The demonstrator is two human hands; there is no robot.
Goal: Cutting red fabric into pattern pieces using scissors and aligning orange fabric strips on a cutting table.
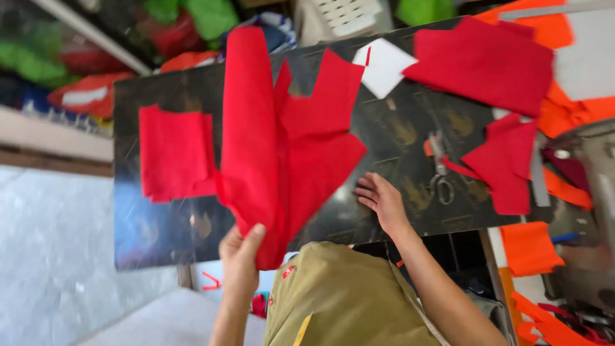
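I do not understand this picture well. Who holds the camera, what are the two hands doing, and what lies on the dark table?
There is only one picture. The camera sits on a person's head and looks down at their own two bare hands; no machine is present. The left hand grips the lower end of a long red cloth, which is lifted above the dark shiny table. The right hand rests open on the table, holding nothing. On the table lie a folded stack of red pieces, more red pieces, a white square piece and scissors. Orange fabric lies at the right side.
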